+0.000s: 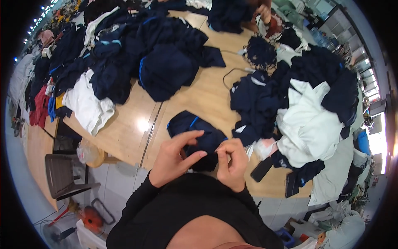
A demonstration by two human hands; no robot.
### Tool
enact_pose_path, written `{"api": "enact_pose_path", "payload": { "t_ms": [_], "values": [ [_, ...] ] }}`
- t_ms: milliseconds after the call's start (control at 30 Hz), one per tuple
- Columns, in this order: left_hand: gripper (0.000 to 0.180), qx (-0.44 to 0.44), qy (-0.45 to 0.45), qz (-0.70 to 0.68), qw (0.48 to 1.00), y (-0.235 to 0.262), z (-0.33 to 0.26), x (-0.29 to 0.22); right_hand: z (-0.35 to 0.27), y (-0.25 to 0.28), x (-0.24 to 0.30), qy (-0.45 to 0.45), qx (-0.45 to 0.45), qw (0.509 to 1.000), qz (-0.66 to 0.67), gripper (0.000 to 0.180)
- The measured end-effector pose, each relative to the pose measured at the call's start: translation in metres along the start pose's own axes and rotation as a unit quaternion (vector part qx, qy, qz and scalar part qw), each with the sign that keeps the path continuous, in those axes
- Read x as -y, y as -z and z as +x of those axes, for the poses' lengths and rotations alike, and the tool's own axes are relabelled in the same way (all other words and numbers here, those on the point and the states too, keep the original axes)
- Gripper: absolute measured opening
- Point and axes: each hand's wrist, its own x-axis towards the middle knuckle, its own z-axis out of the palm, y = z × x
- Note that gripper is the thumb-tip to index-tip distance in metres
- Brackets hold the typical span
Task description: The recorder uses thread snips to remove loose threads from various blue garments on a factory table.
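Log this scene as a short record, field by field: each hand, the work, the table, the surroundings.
Left hand: thumb and index finger spread apart
Right hand: thumb and index finger pinched together; anything between them is too small to tell
Work: navy cloth piece with bright blue trim, on the table beneath the hands
Table: pale wood tabletop
To the right: white garment, dark flat rectangular object
To the left: white cloth
Far edge: another person's hand
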Motion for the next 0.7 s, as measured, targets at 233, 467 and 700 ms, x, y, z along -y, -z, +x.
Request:
{"api": "enact_pose_path", "payload": {
  "t_ms": [233,467,700],
  "values": [
    [0.034,0.069,0.173,-0.373,0.909,-0.034,-0.009,0.001,-0.002,0.005,0.015,0.038,-0.022,0.997,-0.063,0.012],
    [0.014,-0.019,-0.004,-0.168,0.986,-0.036,0.004,0.014,0.001,0.002,0.011,0.083,-0.006,0.992,-0.095,0.017],
    [0.013,-0.046,-0.070,-0.070,0.994,-0.034,0.007,0.019,0.005,-0.002,0.011,0.082,0.019,0.994,-0.074,0.016]
  ]
}}
